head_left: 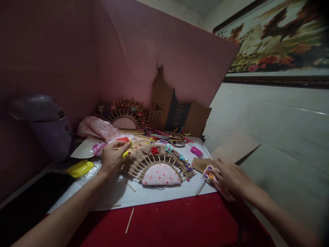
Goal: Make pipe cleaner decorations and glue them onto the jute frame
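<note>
My left hand [114, 156] is closed in a pinch at the left end of a woven fan-shaped piece. A small yellow piece [130, 141] shows at its fingertips; its exact kind is too small to tell. The half-round fan piece [136, 160] lies on white paper, with thin sticks as ribs and a dotted cloth centre [161, 175]. Red, turquoise, blue and purple star-shaped flowers run along its rim. On the right, my right hand [228, 176] is closed over a flower-patterned object [209, 174] with a long handle-like part. The hand partly hides it.
Behind stand a second decorated fan [124, 122] and torn cardboard [160, 109]. Scissors [176, 139] lie among coloured pipe cleaners. A pink packet [196, 151], yellow packet [80, 168], dotted cloth [96, 127] and purple container [51, 133] surround the work. A loose stick [130, 220] lies on the red surface.
</note>
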{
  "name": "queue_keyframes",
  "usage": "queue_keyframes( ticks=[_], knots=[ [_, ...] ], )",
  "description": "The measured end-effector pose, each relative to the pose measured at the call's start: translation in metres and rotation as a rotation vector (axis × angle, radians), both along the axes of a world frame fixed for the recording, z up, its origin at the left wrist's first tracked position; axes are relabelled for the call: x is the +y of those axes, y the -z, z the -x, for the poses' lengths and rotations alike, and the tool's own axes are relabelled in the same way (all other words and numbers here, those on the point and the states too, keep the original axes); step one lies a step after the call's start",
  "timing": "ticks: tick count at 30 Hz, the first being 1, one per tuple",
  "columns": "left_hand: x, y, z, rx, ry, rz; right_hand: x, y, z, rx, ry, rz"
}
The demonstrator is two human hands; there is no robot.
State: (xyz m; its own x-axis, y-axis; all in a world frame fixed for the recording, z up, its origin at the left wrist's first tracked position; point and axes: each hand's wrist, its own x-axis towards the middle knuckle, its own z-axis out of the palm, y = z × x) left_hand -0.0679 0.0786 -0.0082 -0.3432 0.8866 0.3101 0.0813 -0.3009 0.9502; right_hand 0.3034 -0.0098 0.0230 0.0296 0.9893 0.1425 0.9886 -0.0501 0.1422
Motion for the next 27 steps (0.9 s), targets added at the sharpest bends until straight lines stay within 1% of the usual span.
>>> queue_keyframes(
  ticks=[1, 3, 4, 7, 8, 9, 12, 15, 21, 27],
  knots=[
    [0.002, -0.003, 0.001, -0.021, 0.041, 0.056, 0.011, -0.008, 0.012, 0.048, -0.054, -0.027],
    [0.006, -0.010, 0.002, -0.048, 0.129, 0.168, 0.036, -0.021, 0.042, 0.188, -0.246, -0.052],
    [0.008, -0.013, 0.003, -0.049, 0.161, 0.204, 0.050, -0.024, 0.059, 0.257, -0.341, -0.063],
    [0.018, -0.019, 0.001, -0.013, 0.237, 0.260, 0.094, -0.024, 0.108, 0.372, -0.579, -0.074],
    [0.021, -0.021, 0.000, -0.003, 0.262, 0.278, 0.108, -0.023, 0.122, 0.404, -0.634, -0.068],
    [0.024, -0.021, -0.001, 0.005, 0.289, 0.295, 0.120, -0.021, 0.135, 0.439, -0.666, -0.030],
    [0.033, -0.021, -0.006, 0.018, 0.368, 0.334, 0.148, -0.016, 0.163, 0.498, -0.683, 0.104],
    [0.040, -0.017, -0.010, 0.027, 0.433, 0.363, 0.163, -0.013, 0.177, 0.510, -0.685, 0.211],
    [0.046, -0.012, -0.009, 0.063, 0.469, 0.397, 0.176, -0.007, 0.182, 0.538, -0.681, 0.345],
    [0.047, -0.013, -0.009, 0.116, 0.490, 0.399, 0.181, -0.001, 0.182, 0.634, -0.668, 0.381]
  ],
)
